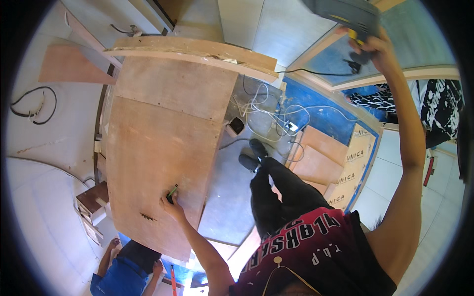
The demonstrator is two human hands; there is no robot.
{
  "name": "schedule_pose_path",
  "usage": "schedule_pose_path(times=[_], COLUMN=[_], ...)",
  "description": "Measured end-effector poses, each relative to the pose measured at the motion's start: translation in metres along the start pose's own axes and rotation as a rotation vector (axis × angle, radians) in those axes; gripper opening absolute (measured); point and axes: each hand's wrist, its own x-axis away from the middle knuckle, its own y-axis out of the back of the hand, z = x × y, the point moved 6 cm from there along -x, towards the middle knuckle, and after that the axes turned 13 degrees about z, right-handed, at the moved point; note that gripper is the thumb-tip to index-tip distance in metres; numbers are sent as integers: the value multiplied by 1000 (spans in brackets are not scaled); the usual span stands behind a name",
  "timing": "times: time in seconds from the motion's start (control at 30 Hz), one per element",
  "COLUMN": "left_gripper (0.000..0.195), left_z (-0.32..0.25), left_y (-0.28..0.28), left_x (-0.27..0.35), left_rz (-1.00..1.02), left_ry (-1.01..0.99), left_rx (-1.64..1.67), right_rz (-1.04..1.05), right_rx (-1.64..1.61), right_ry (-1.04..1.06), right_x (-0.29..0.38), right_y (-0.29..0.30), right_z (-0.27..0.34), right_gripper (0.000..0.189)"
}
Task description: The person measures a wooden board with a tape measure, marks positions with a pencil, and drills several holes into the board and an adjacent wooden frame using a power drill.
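Observation:
My right hand (379,50) is raised at the upper right, gripping a dark grey power tool (344,16) with yellow marks. Motion blur and the picture's rim hide its exact kind. My left hand (173,207) rests over a large plywood panel (166,144) with a small black-and-green tool (172,195) in its fingers; too little of this tool shows to name it surely. A short dark toothed strip (147,216) lies on the panel, just left of that hand. Behind the panel's far end stands a long wooden board (200,57).
Tangled white cables (259,107) and a power strip (291,126) lie on the floor beyond my feet. Plywood pieces (318,162) lie at right. A co-worker in blue (122,275) is at the panel's near left end. Another person's patterned clothing (442,103) shows at far right.

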Motion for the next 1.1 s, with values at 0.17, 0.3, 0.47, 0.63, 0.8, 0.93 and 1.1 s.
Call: schedule_pose_path(times=[0.17,0.3,0.47,0.63,0.8,0.93,1.1], left_gripper=[77,79,112,113,114,117,108], left_z=[-90,-246,-427,-485,-509,-527,-540], left_y=[27,-73,-205,-263,-219,-215,-230], left_x=[-3,5,-46,-115,-132,-123,-134], left_rz=[-152,416,759,600,172,117,58], left_ry=[-29,220,165,248,300,380,438], left_rx=[203,1565,1902,1929,2237,2197,2200], right_rz=[-380,-393,-306,-109,33,377,588], right_rx=[-67,-79,-57,29,76,189,217], right_ry=[-7,-45,-110,-278,-370,-503,-607], right_x=[102,111,69,-15,-129,-198,-261], right_y=[19,17,17,34,41,22,-1], right_z=[30,48,67,62,-2,-47,-88], right_gripper=[71,76,76,46,36,35,33])
